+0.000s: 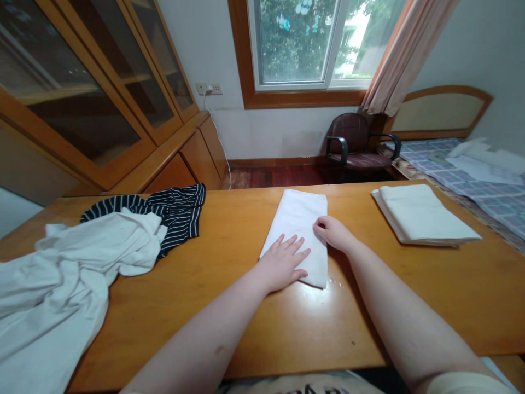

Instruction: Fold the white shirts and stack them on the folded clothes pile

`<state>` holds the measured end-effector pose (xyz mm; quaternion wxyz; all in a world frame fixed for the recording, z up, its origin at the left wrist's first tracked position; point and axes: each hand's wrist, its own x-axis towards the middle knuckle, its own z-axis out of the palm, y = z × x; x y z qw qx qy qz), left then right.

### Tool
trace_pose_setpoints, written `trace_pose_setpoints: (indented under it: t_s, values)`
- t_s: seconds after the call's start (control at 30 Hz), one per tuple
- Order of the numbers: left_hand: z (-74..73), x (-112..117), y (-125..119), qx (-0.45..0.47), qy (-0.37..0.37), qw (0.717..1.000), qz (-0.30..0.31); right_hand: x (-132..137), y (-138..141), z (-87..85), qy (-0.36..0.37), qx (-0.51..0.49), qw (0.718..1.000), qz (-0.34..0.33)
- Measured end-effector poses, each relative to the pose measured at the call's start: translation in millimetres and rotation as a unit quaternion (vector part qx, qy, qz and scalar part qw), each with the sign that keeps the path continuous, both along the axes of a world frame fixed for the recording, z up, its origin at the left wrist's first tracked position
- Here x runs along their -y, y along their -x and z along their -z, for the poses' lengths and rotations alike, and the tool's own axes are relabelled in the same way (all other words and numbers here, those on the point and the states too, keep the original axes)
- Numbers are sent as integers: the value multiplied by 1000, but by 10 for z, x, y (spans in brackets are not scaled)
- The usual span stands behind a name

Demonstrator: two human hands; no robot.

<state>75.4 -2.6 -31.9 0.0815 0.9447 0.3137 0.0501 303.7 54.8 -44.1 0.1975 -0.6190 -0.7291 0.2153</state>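
Note:
A white cloth [301, 219], folded into a narrow, roughly rectangular strip, lies on the wooden table in front of me. My left hand [283, 265] rests flat on its lower left part with the fingers spread. At the cloth's right edge, my right hand [334, 232] is closed, thumb and fingertips pinching the fabric there. Part of the cloth's lower left is covered by my left hand.
A folded white stack of cloth [426, 213] lies at the table's right. On the left are a crumpled white cloth [74, 284] and a black striped garment [180, 213]. Beyond the wooden table [229, 306] stand a chair [356, 142], a bed [471, 169] and a cabinet [172, 180].

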Motion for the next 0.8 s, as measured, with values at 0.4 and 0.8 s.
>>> trace_pose_setpoints:
  t_s: [0.4, 0.8]
  values:
    - [110, -93, 13, 1, 8, 998, -69, 7, 12, 29, -24, 44, 999, -5]
    - [121, -98, -12, 1, 27, 996, -83, 239, 270, -85, -65, 130, 981, -131]
